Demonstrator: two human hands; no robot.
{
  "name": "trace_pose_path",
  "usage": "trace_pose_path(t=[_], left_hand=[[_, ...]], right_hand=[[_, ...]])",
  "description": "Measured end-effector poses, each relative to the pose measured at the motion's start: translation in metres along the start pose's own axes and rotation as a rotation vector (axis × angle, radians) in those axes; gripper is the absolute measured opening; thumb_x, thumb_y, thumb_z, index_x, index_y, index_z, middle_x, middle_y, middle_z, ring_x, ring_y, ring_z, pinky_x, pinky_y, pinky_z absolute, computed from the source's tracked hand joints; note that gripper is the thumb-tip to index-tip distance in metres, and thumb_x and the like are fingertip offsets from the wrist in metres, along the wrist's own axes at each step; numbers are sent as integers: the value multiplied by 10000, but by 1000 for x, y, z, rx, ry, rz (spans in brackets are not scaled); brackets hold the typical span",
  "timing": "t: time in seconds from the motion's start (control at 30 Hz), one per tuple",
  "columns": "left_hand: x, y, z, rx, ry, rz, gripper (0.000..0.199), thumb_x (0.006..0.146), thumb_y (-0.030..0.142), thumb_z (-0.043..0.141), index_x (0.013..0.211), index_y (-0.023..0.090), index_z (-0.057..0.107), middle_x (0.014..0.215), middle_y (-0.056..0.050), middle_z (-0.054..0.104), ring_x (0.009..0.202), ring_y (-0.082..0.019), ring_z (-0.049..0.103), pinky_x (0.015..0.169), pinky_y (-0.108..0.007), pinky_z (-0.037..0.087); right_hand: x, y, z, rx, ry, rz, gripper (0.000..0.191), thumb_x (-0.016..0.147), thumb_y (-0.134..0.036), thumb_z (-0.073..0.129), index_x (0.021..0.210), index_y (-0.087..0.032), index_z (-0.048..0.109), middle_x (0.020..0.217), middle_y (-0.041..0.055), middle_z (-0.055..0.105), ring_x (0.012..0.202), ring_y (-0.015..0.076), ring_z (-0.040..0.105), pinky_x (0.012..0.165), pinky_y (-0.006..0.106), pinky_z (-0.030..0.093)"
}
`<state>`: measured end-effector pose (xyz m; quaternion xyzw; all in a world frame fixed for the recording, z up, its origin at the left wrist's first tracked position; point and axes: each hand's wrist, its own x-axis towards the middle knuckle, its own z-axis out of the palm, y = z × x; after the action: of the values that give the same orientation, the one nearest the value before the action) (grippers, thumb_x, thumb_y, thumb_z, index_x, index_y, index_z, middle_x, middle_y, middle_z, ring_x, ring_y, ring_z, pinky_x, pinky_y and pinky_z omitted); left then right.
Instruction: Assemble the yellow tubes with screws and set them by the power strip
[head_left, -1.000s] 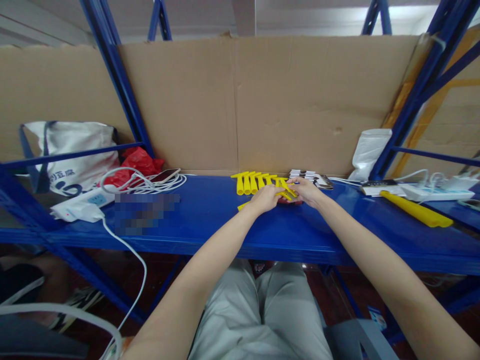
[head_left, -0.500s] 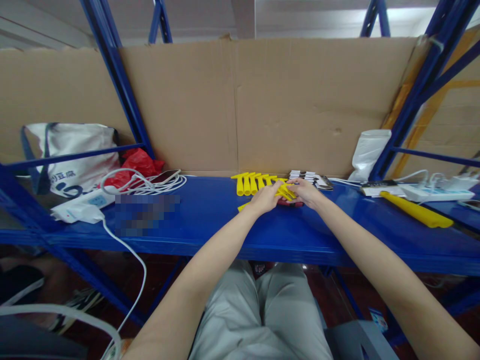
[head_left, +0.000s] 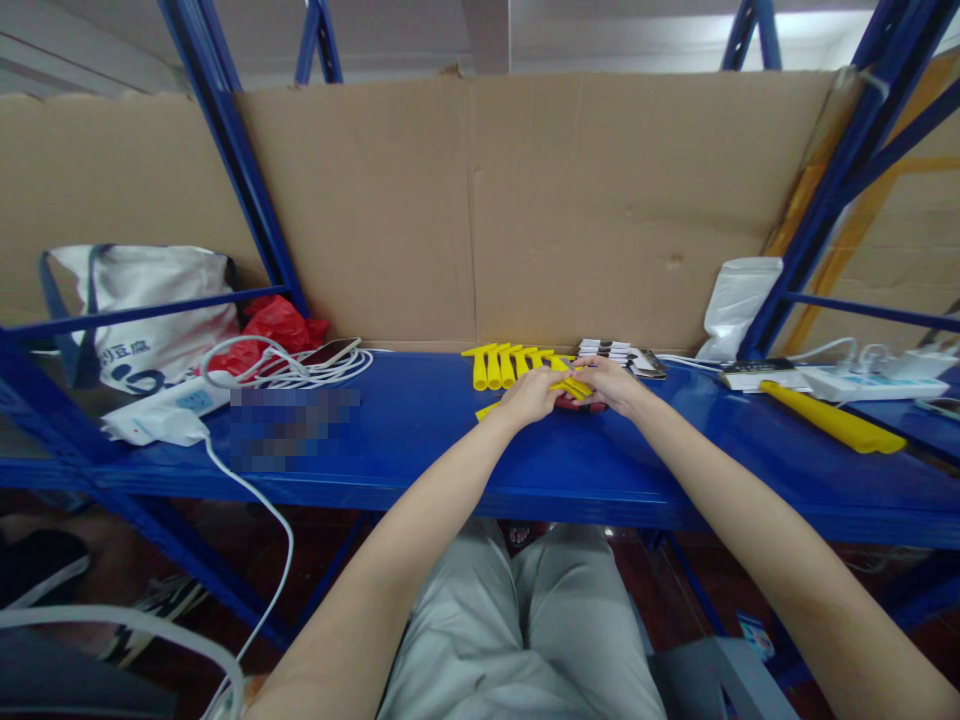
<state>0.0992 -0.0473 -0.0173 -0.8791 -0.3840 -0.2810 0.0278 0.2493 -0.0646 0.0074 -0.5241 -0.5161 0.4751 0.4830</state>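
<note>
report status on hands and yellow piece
Left hand and right hand gripping yellow piece. Row of yellow tubes just beyond. Dark red object close by, partly hidden.

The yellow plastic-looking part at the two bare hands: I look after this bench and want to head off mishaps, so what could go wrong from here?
The yellow plastic-looking part, held between the left hand and right hand, could slip or knock the neighbouring row of yellow tubular pieces askew. A white cable hangs over the front edge of the blue table, so a leg or arm might snag it.
</note>
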Motion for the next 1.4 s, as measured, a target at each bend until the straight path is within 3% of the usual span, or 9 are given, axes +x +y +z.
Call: trace_pose_path(t=[0.4, 0.57, 0.93, 1.07, 1.4], left_hand=[[1, -2, -2, 35, -50, -5, 354, 896, 217, 431, 1204, 231, 607, 1035, -66, 574, 989, -191, 560, 906, -324, 448], [0, -1, -4, 25, -45, 10, 354, 901, 230, 436, 1212, 226, 605, 1013, -64, 580, 966, -184, 562, 886, -317, 457], [1, 0, -8, 11, -48, 63, 346, 881, 178, 478, 1193, 193, 626, 1037, -92, 660, 977, -198, 591, 885, -320, 449], [0, 0, -7, 25, -57, 72, 342, 890, 195, 460, 1184, 231, 632, 1014, -73, 662, 958, -191, 595, 881, -318, 449], [-2, 2, -8, 24, -41, 35, 354, 900, 219, 437, 1206, 247, 612, 982, -55, 596, 906, -173, 565, 842, -305, 468]], right_hand=[[-1, -3, -2, 14, -37, 4, 147, 839, -19, 463, 837, -165, 484, 571, 0, 630, 500, 124, 622, 510, 252, 547], [0, -4, -3, 0, 25, 11, 197, 867, -25, 411, 744, -174, 451, 479, -25, 577, 436, 116, 585, 492, 256, 533], [-6, -5, -1, -33, 89, 26, 108, 875, -110, 458, 813, -198, 467, 504, -26, 603, 423, 152, 609, 422, 251, 506], [-4, -3, 0, -43, 121, 32, 58, 859, -151, 517, 848, -204, 499, 525, -31, 614, 421, 147, 607, 427, 253, 511], [-2, -5, -5, -46, 48, 8, 112, 885, -121, 456, 803, -179, 507, 537, -1, 629, 447, 140, 613, 464, 250, 517]])
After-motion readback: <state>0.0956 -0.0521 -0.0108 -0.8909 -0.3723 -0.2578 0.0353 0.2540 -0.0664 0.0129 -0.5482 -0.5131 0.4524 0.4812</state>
